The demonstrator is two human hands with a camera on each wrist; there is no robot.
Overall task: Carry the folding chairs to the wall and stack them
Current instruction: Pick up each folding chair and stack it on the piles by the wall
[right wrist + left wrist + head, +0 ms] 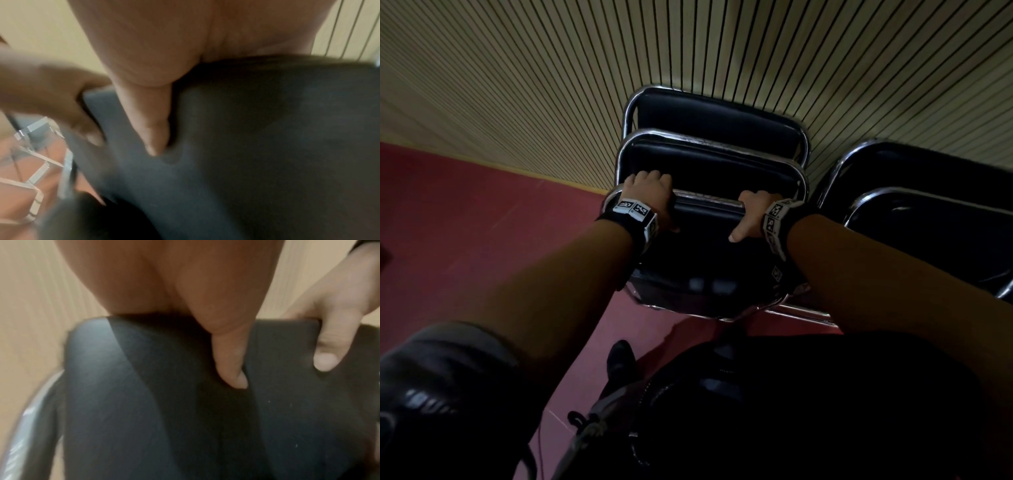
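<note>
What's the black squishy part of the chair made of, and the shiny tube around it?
The black pad looks like smooth vinyl or leatherette over foam: it has a dull sheen and dents under the thumb. The shiny tube looks like chromed metal, with bright mirror-like glints, though that is judged by look alone.

Ahead of me runs a beige slatted wall point(551, 85) with thin dark vertical lines; below it a dull red floor point(465, 222). The room is dimly lit.
</note>
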